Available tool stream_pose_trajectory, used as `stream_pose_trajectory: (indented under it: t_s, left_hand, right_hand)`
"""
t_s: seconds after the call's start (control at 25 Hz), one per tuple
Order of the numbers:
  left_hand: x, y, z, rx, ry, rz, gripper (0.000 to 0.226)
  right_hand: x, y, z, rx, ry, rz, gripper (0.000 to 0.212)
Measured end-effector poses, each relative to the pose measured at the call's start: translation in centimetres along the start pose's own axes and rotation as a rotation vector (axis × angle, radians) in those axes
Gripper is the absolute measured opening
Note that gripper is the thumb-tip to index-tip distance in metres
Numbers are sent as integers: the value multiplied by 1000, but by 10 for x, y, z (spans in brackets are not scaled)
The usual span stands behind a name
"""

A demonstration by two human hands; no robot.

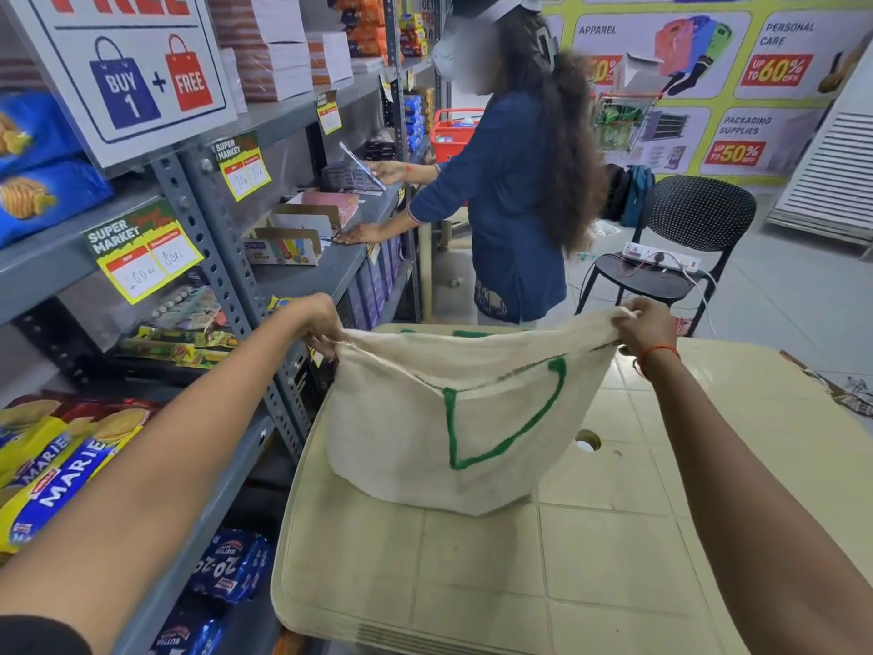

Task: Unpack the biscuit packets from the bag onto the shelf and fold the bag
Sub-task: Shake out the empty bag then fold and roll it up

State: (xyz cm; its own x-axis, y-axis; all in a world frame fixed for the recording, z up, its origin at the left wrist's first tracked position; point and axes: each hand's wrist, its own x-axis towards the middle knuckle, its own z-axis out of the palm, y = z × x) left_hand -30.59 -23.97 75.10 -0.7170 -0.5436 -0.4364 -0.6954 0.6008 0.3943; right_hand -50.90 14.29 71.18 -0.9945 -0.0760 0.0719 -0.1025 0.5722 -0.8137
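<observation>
I hold the bag (pixel 453 418) up by its top edge, my left hand (pixel 321 323) pinching one corner and my right hand (pixel 645 323) gripping the other, so the cloth hangs stretched between them with its bottom resting on the worktop (pixel 590 560). It is a cream cloth bag with a green handle (pixel 510 418) lying flat against its front. It hangs limp and flat, so I judge it to be empty: the unpacking looks finished and what is left is the folding, which has not started beyond spreading the cloth out.

On the shelf (pixel 226 489) to my left lie yellow and blue biscuit packets (pixel 52 470) marked "MARIE". Lower down sit dark blue packets (pixel 231 567) reading "20-20" and "BUTTER". Above, a sign (pixel 141 73) says "BUY 1 + FREE", and the price tags (pixel 141 250) carry "SUPER MARKET" with handwritten prices I cannot read surely. The wall posters at the back read "APPAREL", "PERSONAL CARE", "UP TO 60% OFF" and "PACKAGING SUPPLIES", "UP TO 50% OFF".
</observation>
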Motion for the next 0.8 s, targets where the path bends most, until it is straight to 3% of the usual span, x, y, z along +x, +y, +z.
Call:
stream_pose_trajectory:
  t_s: [0.2,0.32,0.52,0.64,0.72,0.8]
  left_hand:
    - [0,3,4,-130,-13,140,22]
    - [1,12,8,-117,81,167,31]
    - [-5,27,25,-415,-42,145,27]
    - [3,24,34,-131,110,197,21]
    - [8,19,37,203,206,176,28]
    - [16,14,40,349,243,117,37]
  right_hand:
    - [-3,2,6,0,-98,30,6]
    - [-5,3,14,16,-134,41,9]
    - [-5,-1,24,31,-158,49,14]
    - [-5,1,25,19,-151,50,16]
    - [-4,4,26,10,-145,59,21]
    - [-6,5,26,-5,-127,64,21]
